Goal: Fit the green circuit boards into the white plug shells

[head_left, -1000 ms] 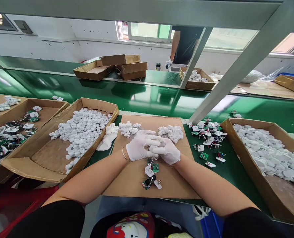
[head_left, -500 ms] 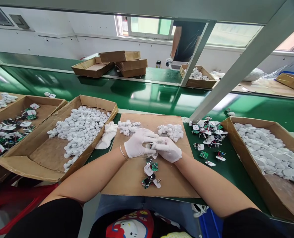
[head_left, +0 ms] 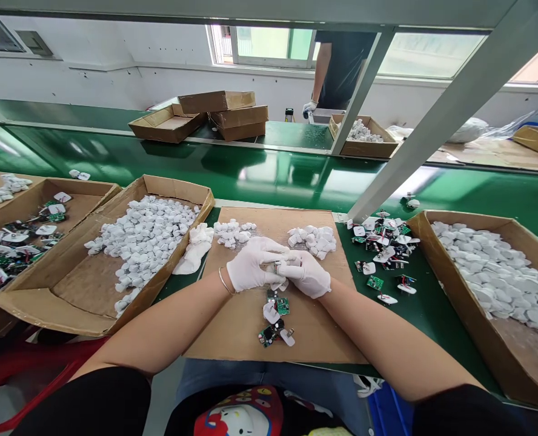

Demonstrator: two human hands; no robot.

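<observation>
My left hand (head_left: pixel 249 270) and right hand (head_left: pixel 309 276), both in thin white gloves, are drawn together over the middle of the cardboard sheet (head_left: pixel 232 330). The fingertips of both are closed on one small part (head_left: pixel 277 266). It sits between them just above the sheet, mostly hidden by my fingers. I can make out only a bit of white plastic and something metallic, so I cannot tell its exact form. I judge it very light and stiff, a hard shell with thin metal bits and perhaps a little board that would not like bending. The smooth plastic probably slides a little under the glove. I would pinch it by the plastic edges with the fingertips rather than by the metal or any components. Just below my hands lies a small cluster of loose boards (head_left: pixel 275 316), green and black with white caps among them. Farther up the sheet are two little heaps of white shells, one (head_left: pixel 315 240) near my right hand and one (head_left: pixel 232 232) near my left. A spare glove (head_left: pixel 195 249) lies off the sheet's left edge. Beside it a left carton (head_left: pixel 114 330) holds many more white shells, and a right carton (head_left: pixel 426 257) holds the same. Between the sheet and the right carton, scattered boards (head_left: pixel 382 242) lie on the green table (head_left: pixel 251 178). Across the line another person's gloved hand (head_left: pixel 308 109) is at work.
</observation>
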